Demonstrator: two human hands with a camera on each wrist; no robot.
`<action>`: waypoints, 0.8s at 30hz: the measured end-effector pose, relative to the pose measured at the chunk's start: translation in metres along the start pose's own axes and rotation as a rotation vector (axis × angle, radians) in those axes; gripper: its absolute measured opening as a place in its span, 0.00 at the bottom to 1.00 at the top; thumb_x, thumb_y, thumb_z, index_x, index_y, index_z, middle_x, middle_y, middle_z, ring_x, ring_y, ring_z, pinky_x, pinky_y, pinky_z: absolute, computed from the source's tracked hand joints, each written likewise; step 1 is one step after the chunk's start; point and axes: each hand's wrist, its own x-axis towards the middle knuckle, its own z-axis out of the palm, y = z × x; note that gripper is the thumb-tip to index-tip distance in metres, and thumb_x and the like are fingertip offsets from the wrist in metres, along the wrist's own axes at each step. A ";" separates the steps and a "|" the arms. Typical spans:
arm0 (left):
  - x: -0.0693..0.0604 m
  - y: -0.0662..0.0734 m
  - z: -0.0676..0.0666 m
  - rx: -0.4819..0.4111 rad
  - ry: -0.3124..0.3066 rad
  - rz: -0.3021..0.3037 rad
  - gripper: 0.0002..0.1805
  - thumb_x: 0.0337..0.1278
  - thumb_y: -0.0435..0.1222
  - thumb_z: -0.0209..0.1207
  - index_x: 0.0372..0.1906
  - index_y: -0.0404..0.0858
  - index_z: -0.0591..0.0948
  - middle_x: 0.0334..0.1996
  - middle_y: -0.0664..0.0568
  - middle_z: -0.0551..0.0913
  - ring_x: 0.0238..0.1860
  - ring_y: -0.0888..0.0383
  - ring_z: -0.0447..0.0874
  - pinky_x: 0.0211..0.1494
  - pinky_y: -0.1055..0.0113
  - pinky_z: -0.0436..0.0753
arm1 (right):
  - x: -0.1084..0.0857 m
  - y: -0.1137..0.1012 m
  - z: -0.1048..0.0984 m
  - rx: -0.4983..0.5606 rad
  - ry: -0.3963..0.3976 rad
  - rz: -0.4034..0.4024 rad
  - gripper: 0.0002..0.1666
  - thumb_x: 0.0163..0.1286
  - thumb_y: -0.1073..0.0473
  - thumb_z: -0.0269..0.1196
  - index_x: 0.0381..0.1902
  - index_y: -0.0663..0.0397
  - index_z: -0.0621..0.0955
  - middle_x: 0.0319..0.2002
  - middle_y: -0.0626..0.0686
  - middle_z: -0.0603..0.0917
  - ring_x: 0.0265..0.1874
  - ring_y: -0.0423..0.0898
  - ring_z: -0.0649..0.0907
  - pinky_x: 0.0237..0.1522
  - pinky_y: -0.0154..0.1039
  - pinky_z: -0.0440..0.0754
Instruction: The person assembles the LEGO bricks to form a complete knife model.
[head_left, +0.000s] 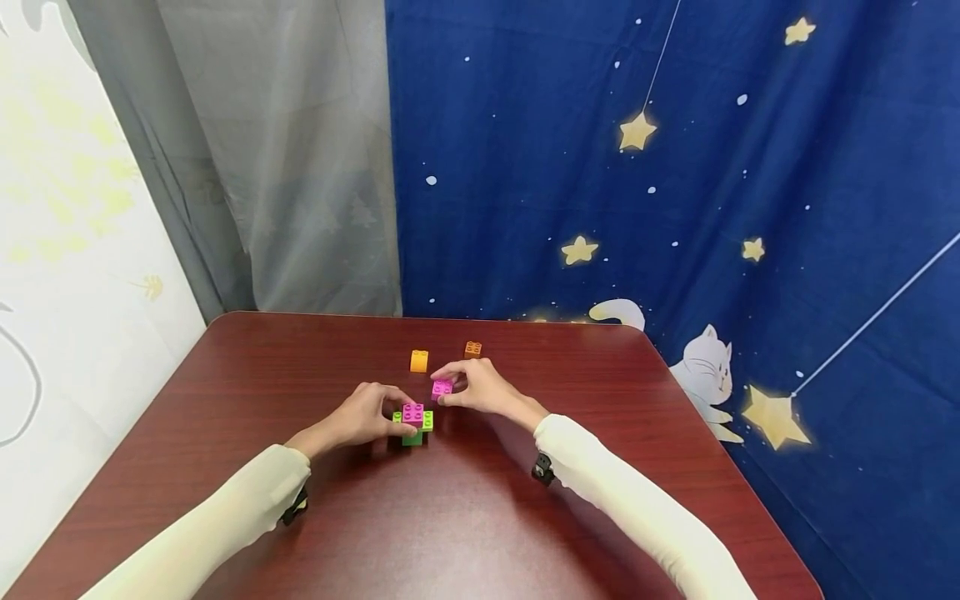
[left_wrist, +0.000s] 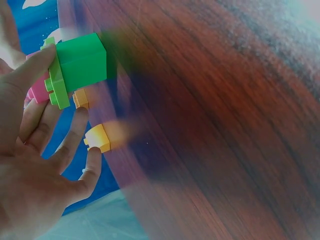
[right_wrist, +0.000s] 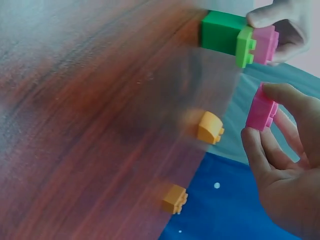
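Note:
A stack stands on the table: a green block (left_wrist: 82, 61) at the bottom, a lime plate (right_wrist: 244, 47) across it and a magenta block (head_left: 413, 413) on top. My left hand (head_left: 367, 414) grips this stack between thumb and fingers near the lime and magenta pieces. To its right, my right hand (head_left: 483, 389) pinches a separate pink block (right_wrist: 262, 108) between thumb and fingertips, its studs facing up. The pink block and the stack are apart, with a small gap between them in the head view.
Behind the hands on the dark red table (head_left: 465, 517) are a yellow curved-top block (head_left: 419, 361) and an orange block (head_left: 472, 350), the orange one just beyond my right hand. A blue curtain (head_left: 517, 167) and a grey curtain (head_left: 300, 167) hang past the far edge.

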 end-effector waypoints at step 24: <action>0.000 -0.004 0.003 0.012 0.025 0.057 0.16 0.46 0.44 0.81 0.37 0.43 0.88 0.32 0.62 0.89 0.33 0.65 0.84 0.42 0.64 0.85 | -0.001 -0.035 0.008 0.108 -0.071 -0.114 0.22 0.63 0.64 0.76 0.56 0.59 0.87 0.49 0.54 0.90 0.46 0.48 0.90 0.50 0.49 0.87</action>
